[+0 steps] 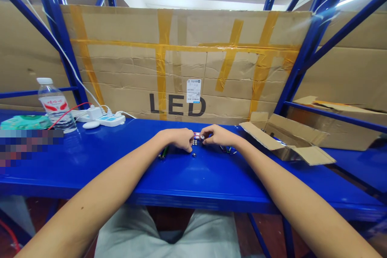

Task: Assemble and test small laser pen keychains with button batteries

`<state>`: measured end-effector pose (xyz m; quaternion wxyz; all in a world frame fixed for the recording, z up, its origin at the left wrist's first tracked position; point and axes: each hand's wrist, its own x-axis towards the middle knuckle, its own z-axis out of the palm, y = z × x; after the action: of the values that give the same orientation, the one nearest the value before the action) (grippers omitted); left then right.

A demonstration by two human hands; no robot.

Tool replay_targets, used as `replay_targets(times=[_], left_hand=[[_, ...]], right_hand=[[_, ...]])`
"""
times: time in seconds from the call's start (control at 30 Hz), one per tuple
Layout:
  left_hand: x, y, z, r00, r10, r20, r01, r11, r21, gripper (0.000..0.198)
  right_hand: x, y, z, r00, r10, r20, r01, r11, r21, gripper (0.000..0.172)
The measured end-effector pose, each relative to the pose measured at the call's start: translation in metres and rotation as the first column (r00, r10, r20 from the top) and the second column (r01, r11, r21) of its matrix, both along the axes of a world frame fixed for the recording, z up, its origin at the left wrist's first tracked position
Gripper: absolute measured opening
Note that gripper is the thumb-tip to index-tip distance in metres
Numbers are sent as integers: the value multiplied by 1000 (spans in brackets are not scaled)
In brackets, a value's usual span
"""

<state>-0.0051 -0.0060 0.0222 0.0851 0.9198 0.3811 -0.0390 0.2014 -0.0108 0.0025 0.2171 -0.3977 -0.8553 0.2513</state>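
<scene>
Well to the left of the cluster of silver pieces (194, 142) on the counter (105, 153) stood a water bottle (56, 105), with a red cable (72, 109) running across it; a tug on the cable could have tipped the bottle. Just left of the cluster lay a green tube (165, 152) by the left wrist, which might have set it rolling. The left hand (181, 138) was at the cluster's left edge, fingers curled; whether they held anything I could not tell. On the cluster's far side, pinkish tubes (196, 135) showed between the hands, where a stray knuckle could have scattered them. On its near side a lone metal piece (194, 155) sat loose, easily brushed away. Just right of the cluster, the right hand (214, 134) pinched a silver-rimmed part (202, 138) between nearly closed fingers; too light a grip might have dropped it among the others. Farther right, coloured pieces (228, 150) lay near the right wrist, liable to be swept aside, short of the open carton (281, 141).
</scene>
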Motion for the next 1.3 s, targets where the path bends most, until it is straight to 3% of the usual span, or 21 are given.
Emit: replay_targets(times=[0.1,0.2,0.3,0.43,0.63,0.8,0.87,0.93,1.03,1.13,1.3], left_hand=[[-1,2,-2,1000,0,-19,-1,1000,-26,24],[-2,4,-3,1000,-23,10,24,999,-36,15],[-1,6,-1,981,-70,181,46,990,134,10],[3,8,-2,913,-178,368,43,937,347,21],[10,6,-11,917,-233,323,101,921,376,27],[4,-1,0,926,-189,328,46,917,397,28],[0,-5,8,932,-166,321,50,939,341,22],[-3,-9,14,956,-167,242,128,977,170,18],[-3,-12,14,980,-168,105,174,983,-59,22],[1,-12,8,985,-167,43,171,975,-141,30],[3,-11,3,982,-184,49,190,951,-244,14]], right_hand=[[-1,-2,2,1000,-14,-5,14,1000,-7,17],[-2,-5,3,1000,-13,-27,12,1000,-29,16],[-3,-6,3,999,-26,-47,24,999,-47,14],[-3,-4,0,996,-67,-65,62,995,-78,14],[-3,1,-2,989,-58,-135,39,989,-140,14],[0,2,-2,983,-95,-155,77,990,-122,13],[1,2,-2,990,-95,-108,86,993,-80,12],[2,2,-1,995,-88,-54,86,996,-28,12],[1,1,-1,997,-74,-16,74,997,15,12],[0,1,-1,997,-73,-12,74,997,27,12],[0,0,-1,997,-78,-5,78,996,35,11]])
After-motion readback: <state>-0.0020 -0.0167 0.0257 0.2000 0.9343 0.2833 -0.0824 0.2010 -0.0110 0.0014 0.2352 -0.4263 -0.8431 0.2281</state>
